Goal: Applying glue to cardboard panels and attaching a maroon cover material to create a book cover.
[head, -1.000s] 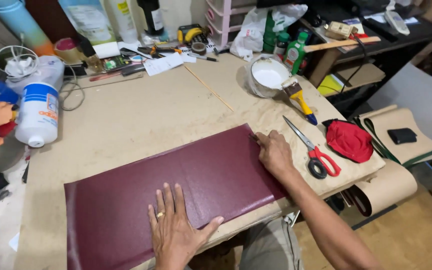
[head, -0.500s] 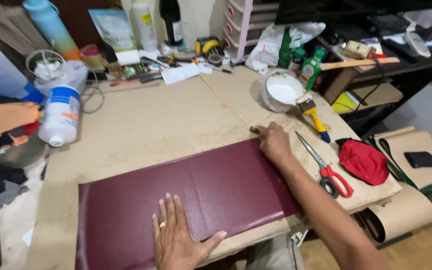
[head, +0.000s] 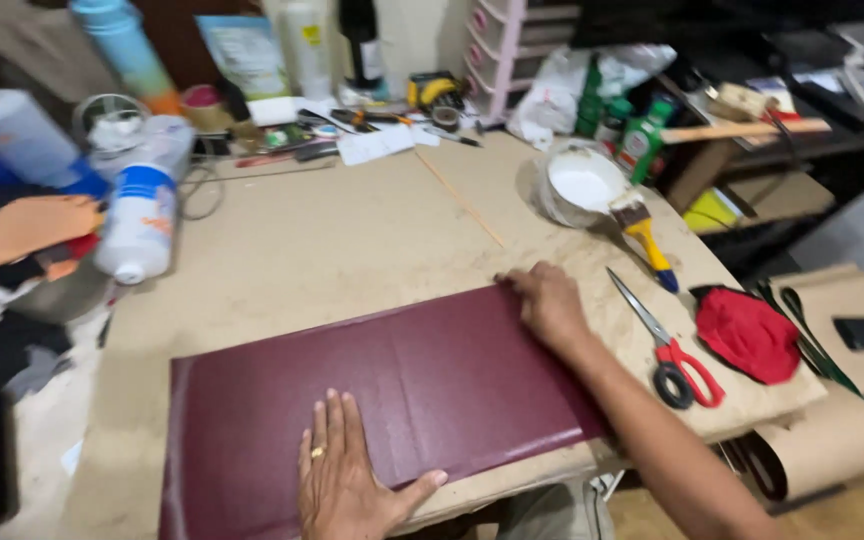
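Note:
A large dark red sheet (head: 422, 390) lies flat on the brown worktable (head: 332, 250). My left hand (head: 347, 478), with a ring on one finger, presses flat on the sheet near its front edge, fingers spread. My right hand (head: 550, 303) rests on the sheet's far right corner, fingers curled over the edge. Neither hand holds a tool.
Red-handled scissors (head: 667, 350) and a yellow-handled brush (head: 645, 235) lie right of the sheet, beside a white bowl of glue (head: 577, 185) and a red cloth (head: 747, 333). A white bottle (head: 142, 215) lies at left. Bottles, tools and drawers crowd the back edge. Brown paper rolls (head: 832, 440) hang at right.
The view has shifted so the sheet sits further right in frame. Both hands stay pressed on the sheet in much the same spots.

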